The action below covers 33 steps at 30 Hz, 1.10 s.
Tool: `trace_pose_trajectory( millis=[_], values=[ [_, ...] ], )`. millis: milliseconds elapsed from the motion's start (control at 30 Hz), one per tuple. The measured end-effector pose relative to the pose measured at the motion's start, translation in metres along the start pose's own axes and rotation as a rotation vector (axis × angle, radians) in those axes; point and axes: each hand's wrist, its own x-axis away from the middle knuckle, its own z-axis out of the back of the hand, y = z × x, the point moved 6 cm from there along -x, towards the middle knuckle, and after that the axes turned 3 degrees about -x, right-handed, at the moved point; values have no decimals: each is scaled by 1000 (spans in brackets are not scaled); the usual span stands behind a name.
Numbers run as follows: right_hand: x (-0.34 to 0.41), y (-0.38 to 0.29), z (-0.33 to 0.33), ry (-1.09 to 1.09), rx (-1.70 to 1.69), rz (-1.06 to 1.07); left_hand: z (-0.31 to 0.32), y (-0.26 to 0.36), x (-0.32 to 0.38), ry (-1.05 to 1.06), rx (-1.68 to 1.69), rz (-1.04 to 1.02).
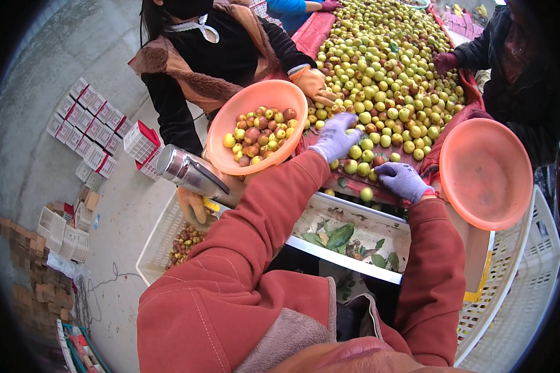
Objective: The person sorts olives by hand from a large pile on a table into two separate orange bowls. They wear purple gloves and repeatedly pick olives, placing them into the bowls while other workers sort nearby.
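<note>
Before me, a heap of green and brown jujubes (382,88) covers a sloping sorting table lined with red cloth (315,30). My left hand (336,136), in a lilac glove, reaches over the near edge of the heap. Its fingers are spread and slightly blurred, with no fruit seen in them. Lower and to the right, my right hand (405,181), also gloved, rests by the table's front edge. Its fingertips are beside a few loose jujubes, thumb apart from the fingers. A single green jujube (366,194) lies near the front lip, left of that hand.
An orange basin (219,149) of mostly browned jujubes stands left, beside a steel flask (186,170). Another orange basin (485,175) is at right. A white trough (303,224) holds leaves. White crates (156,242) flank me. Gloved co-workers (310,84) reach in.
</note>
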Motion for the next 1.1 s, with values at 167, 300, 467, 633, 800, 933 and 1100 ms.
trace_pose_trajectory(
  millis=[167, 300, 467, 633, 800, 933, 1100],
  values=[
    [-1, 4, 18, 270, 66, -46, -8, -62, 18, -204, -361, 459],
    [1, 20, 39, 562, 168, -106, -36, -28, 19, -351, -303, 80],
    [-6, 32, 21, 401, -114, -101, -44, 18, 25, -477, 117, -178],
    [-4, 31, 3, 109, -567, -229, -38, -2, 4, -243, 256, 61],
    [0, 13, 33, 466, 39, -66, -28, -33, -56, 15, -249, 254],
    [4, 23, 47, 731, 2, -63, -3, -62, -81, 231, -550, 528],
    [-5, 41, 46, 723, 129, -196, -17, -92, -80, 233, -365, 820]
  ],
)
